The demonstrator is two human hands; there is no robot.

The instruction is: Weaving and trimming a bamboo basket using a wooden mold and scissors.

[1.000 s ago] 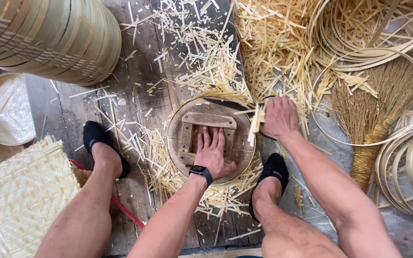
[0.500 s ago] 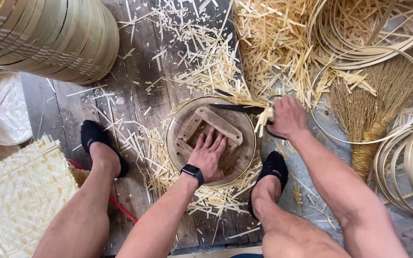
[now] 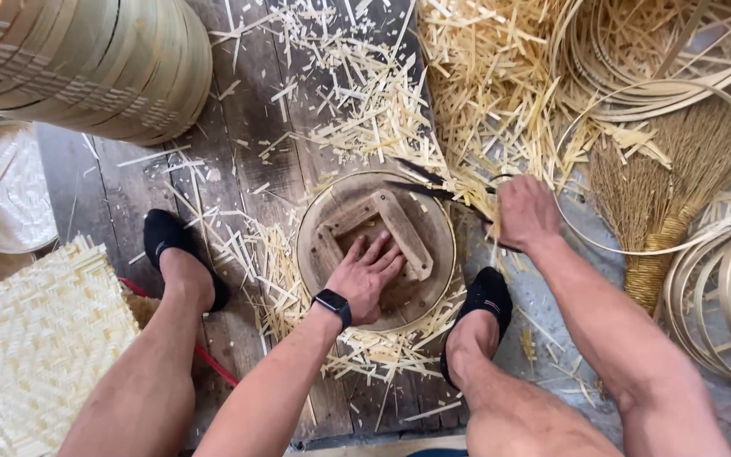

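A person sits low over a dark plank floor (image 3: 239,110) with a round wooden form (image 3: 376,250) between the feet; everything else is easiest placed from that disc. It lies flat, ringed by a thin pale bamboo hoop (image 3: 447,222), and a rough wooden block frame (image 3: 387,228) sits in its middle.

The left hand (image 3: 367,278) lies on the disc, palm down, fingers loosely spread and resting against the near side of the frame — pressing, not gripping anything. A black watch (image 3: 332,303) sits on that wrist.

The right hand (image 3: 524,213) is just off the disc's right edge, closed around the handles of dark shears (image 3: 433,184), whose blades lie across the upper right rim of the disc. How tightly the fingers are clenched cannot be told from above.

Black slip-on shoes flank the disc: the left foot (image 3: 175,254) well to its left, the right foot (image 3: 480,313) close by its lower right edge.

Pale bamboo offcuts (image 3: 475,93) are heaped beyond the disc and scattered around it. To the upper left stands a tall stack of bamboo steamer rings (image 3: 86,59); to the lower left lies a woven bamboo mat (image 3: 35,338). To the right — a straw hand broom (image 3: 662,203) inside a loose hoop, with more coiled bamboo rings (image 3: 721,296) past it.
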